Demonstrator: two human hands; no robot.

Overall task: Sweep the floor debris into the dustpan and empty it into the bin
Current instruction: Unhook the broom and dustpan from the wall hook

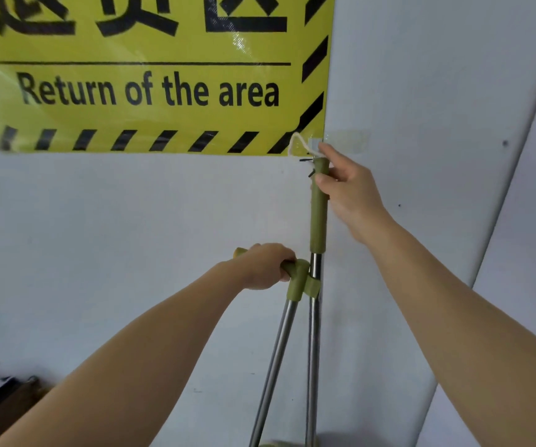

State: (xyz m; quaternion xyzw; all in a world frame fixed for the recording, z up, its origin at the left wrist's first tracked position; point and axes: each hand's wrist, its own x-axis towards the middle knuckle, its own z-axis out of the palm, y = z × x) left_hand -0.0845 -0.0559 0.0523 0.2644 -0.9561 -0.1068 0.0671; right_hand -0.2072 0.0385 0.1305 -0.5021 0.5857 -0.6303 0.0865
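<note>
left hand [265, 266] wrapped round dustpan handle [294, 279], below yellow sign [150, 91] right corner | right hand [345, 188] clasping broom handle [319, 217] top, just under that corner | cord loop [295, 143] beside wall hook [347, 140] | advice: steady both poles together, guide loop squarely over hook

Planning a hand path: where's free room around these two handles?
Free: wall between sign and left hand; wall between broom and right forearm. Crowded: clip where left hand grips dustpan handle; broom top, with right hand and loop.

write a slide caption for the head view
Left hand grips the dustpan handle, right hand holds the broom handle below a yellow sign
</note>
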